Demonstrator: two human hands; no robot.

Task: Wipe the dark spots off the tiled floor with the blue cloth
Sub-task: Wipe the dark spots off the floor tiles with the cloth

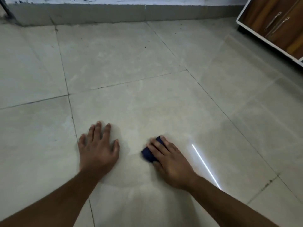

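Now | right hand (170, 158) presses blue cloth (148, 154) | left hand (98, 148) flat on floor (147, 104)

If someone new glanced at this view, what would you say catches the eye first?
Two bare hands low in the frame: the left hand lies flat on the pale tiled floor, and the right hand presses a small blue cloth onto the same tile. Next, a thin bright streak of light just right of the right hand, and a wooden cabinet with metal handles in the top right corner.
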